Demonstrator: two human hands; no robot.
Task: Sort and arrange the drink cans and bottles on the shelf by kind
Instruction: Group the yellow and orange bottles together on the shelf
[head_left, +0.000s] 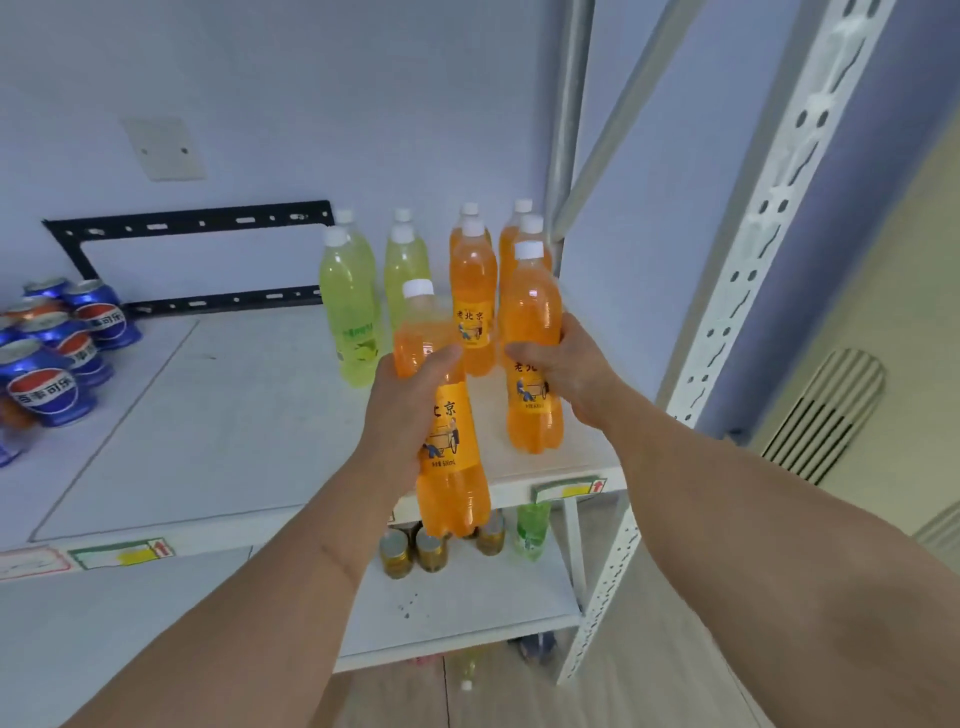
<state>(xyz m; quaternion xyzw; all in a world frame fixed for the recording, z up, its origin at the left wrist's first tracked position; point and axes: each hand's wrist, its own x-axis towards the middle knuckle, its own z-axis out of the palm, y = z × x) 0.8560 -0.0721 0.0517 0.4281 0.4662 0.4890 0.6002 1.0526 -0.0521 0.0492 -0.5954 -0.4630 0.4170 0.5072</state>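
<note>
Head view showed the left hand wrapped round a full, heavy orange bottle mid-frame; the right hand held another orange bottle standing on the shelf. Smooth plastic looked slippery; the middle seemed the best hold.

The left hand covers part of the held bottle's label. Rear orange bottles stand half hidden. The left edge cuts the cans. Floor items below are blurred.
</note>
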